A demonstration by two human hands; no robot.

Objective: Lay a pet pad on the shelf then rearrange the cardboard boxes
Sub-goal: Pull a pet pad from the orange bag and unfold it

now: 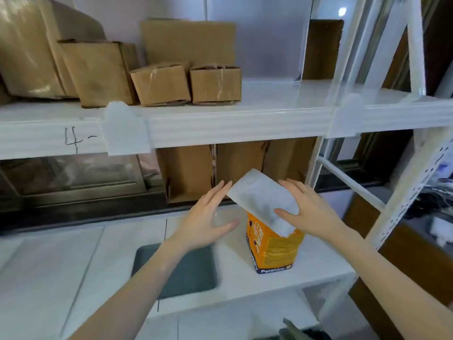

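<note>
Your right hand pinches the folded white pet pad between thumb and fingers, its lower end only just at the mouth of the tall orange-and-blue pad package; whether it has cleared the mouth, you cannot tell. Your left hand is beside the pad's upper left corner with its fingers spread, apparently touching at the fingertips and gripping nothing.

The package stands upright near the right front corner of the white lower shelf, with no hand steadying it. If the pad drags on the opening as you lift, the package could tip or slide toward that edge. A one-handed pinch on a soft folded pad may also let it unfold loosely or slip.

On the white upper shelf, brown cardboard boxes crowd the left half: two small taped cartons near the front edge, larger ones beside and behind them. The right half is bare, so the pad probably fits there without shifting boxes first. A dark grey mat lies on the lower shelf left of the package, and flattened cardboard pieces stand against the back.
</note>
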